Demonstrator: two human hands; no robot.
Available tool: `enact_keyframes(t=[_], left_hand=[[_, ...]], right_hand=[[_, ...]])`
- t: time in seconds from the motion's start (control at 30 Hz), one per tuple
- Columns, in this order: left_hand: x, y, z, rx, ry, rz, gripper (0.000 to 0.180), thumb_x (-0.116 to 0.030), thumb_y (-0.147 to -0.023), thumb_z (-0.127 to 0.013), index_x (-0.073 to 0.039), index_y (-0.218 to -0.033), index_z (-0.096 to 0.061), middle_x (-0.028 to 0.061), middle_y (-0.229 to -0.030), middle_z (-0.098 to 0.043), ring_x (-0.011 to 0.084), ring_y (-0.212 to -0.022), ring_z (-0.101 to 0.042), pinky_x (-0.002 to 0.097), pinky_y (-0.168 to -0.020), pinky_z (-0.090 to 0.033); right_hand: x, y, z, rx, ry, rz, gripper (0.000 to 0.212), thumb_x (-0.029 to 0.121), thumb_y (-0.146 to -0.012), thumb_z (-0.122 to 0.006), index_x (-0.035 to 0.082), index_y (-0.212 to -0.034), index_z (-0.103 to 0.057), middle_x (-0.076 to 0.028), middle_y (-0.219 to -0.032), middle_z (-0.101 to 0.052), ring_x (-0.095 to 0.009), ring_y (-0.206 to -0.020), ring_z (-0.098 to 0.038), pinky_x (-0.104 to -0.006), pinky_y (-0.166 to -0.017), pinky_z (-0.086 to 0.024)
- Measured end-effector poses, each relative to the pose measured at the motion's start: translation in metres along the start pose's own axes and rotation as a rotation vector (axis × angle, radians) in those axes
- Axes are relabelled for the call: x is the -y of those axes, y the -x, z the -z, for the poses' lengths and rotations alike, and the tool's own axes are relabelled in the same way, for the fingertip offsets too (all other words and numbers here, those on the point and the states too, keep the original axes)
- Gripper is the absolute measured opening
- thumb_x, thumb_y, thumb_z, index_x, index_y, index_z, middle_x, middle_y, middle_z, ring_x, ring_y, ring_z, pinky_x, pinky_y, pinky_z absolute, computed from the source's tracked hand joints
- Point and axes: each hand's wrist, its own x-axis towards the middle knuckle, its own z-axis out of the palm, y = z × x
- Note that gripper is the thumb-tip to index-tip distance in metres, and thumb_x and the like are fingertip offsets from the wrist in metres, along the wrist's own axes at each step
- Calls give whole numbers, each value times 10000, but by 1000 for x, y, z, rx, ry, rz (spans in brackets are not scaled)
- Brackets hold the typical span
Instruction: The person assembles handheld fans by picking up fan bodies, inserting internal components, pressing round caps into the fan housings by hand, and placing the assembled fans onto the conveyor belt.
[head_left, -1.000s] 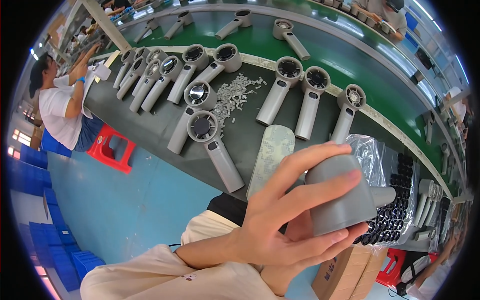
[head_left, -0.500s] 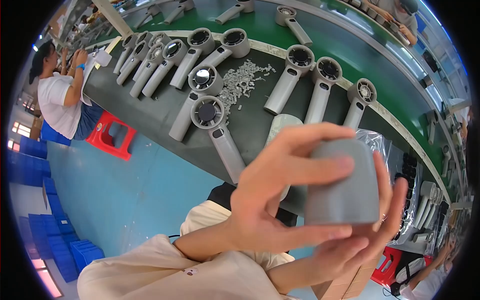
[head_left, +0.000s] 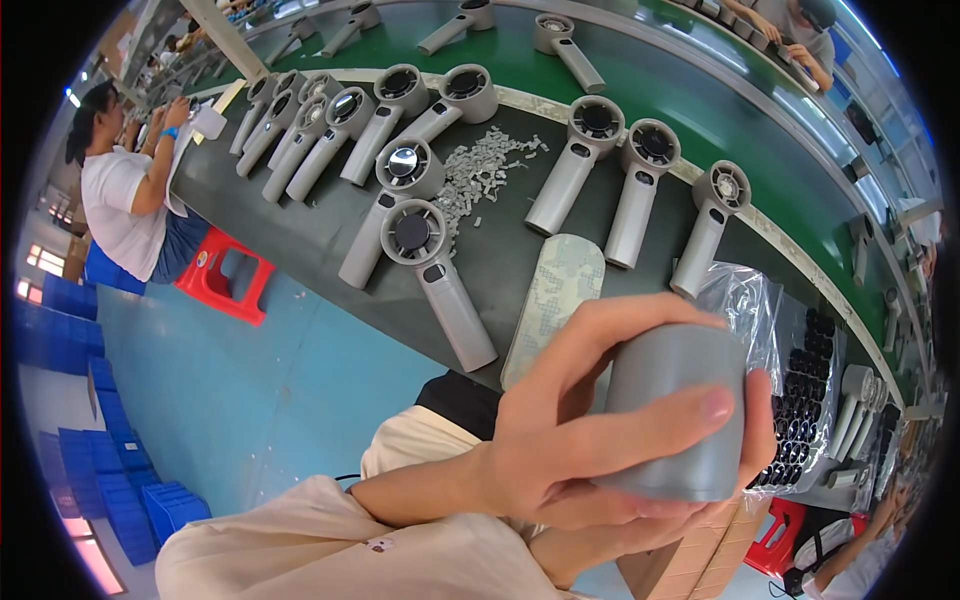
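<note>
Close to the camera, my left hand (head_left: 560,440) is wrapped round a smooth grey plastic housing (head_left: 675,370), rounded like a short cylinder. One finger lies across its side and another curls over its top. Mostly hidden behind and under it, my right hand (head_left: 760,425) grips the far right side. Whether a handle joins the housing cannot be seen. Beyond the hands, a pale patterned pad (head_left: 560,290) lies on the dark bench (head_left: 320,235). Left of that pad rests a grey handheld fan (head_left: 440,285), with another handheld fan (head_left: 390,205) behind it.
Several fans (head_left: 365,125) line the bench's far left; three more stand beyond the pad. A heap of small grey pieces (head_left: 480,175) lies between them. Plastic-wrapped black parts (head_left: 805,400) are at right. Behind runs a green conveyor (head_left: 660,75). A co-worker (head_left: 130,190) sits left.
The grey housing has dropped lower and tilted in my hands. My left fingers have shifted over it, and my right hand has moved further behind it. More of the patterned pad shows.
</note>
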Motion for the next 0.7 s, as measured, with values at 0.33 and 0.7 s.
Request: enact_keyframes(t=[0.33, 0.7], left_hand=[[-6, -18, 2, -66, 501, 555, 414, -48, -780, -713, 25, -1147, -537, 218, -1268, -468, 270, -1166, -490, 389, -964, -412], [-8, -62, 41, -31, 636, 724, 608, -426, -882, -576, -5, -1265, -362, 188, -1257, -478, 240, -1132, -512, 352, -929, -439]], right_hand=[[-5, -18, 18, 201, -43, -1, 574, 345, -880, -610, -31, -1283, -450, -113, -1263, -483, -216, -1111, -502, -328, -933, -414], [62, -26, 17, 552, 335, -54, 390, -19, -815, -661, -85, -1174, -522, -167, -1022, -626, -102, -793, -574, -214, -637, -463]])
